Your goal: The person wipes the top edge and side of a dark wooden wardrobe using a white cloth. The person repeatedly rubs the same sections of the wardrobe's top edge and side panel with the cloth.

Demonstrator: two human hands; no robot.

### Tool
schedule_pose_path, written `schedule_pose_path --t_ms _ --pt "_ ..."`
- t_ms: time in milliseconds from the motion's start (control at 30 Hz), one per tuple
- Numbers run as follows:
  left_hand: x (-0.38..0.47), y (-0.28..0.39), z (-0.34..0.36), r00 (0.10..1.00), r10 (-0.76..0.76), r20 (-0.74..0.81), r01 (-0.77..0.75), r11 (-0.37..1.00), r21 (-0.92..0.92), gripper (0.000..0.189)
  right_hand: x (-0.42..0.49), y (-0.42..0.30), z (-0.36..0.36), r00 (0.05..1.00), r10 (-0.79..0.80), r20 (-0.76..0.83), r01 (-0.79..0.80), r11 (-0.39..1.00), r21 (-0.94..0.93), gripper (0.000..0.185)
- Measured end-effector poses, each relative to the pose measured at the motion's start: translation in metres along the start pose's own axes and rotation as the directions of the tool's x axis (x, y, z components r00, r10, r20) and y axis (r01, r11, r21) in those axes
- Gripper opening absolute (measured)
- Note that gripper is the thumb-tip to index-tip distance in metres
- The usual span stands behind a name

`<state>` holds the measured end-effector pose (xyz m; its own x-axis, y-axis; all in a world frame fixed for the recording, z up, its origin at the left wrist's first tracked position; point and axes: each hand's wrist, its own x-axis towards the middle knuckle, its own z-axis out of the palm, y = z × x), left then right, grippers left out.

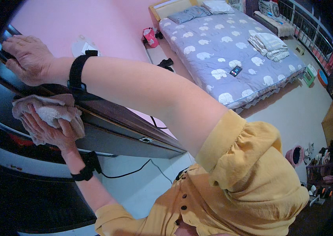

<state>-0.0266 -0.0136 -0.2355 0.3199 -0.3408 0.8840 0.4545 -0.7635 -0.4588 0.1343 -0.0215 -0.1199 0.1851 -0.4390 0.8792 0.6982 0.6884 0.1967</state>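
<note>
My left hand (48,132) presses a crumpled, pale cleaning cloth (54,113) against a dark upright panel that looks like a door frame (110,132). Its fingers are spread over the folds, and the cloth hides the surface beneath. Higher up, my right hand (28,59) grips the dark edge at the far left, with the fingertips bent over it and partly hidden. A black strap circles each wrist. Lower along the frame sits a metal strike plate (146,139).
A black cable (125,176) runs from the left wrist strap. On the pink wall (110,26) is a white switch plate (88,47). A bed (210,56) stands to the right, bearing a phone (236,71) and folded bedding (269,45). A dark panel (39,197) stands lower left.
</note>
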Motion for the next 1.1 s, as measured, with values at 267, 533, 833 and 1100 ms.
schedule_pose_path --t_ms 267,533,833,1100 --pt "0.029 -0.048 0.006 0.975 -0.2 -0.097 0.184 0.971 -0.151 0.073 0.003 -0.009 -0.006 1.0 0.002 0.018 -0.002 1.0 -0.011 0.043" --pt "-0.026 -0.012 0.002 0.998 -0.059 0.011 0.058 0.998 0.033 0.086 0.004 -0.006 -0.004 1.0 -0.014 0.006 0.014 1.0 -0.02 0.043" --pt "-0.006 -0.016 0.005 0.98 -0.157 -0.12 0.148 0.985 -0.084 0.084 0.003 -0.009 -0.006 0.999 0.038 0.019 -0.037 0.998 -0.054 0.048" --pt "-0.037 0.028 0.008 0.991 -0.116 0.06 0.116 0.993 -0.011 0.086 0.002 -0.01 -0.01 1.0 0.002 0.025 0.0 0.997 -0.072 0.04"
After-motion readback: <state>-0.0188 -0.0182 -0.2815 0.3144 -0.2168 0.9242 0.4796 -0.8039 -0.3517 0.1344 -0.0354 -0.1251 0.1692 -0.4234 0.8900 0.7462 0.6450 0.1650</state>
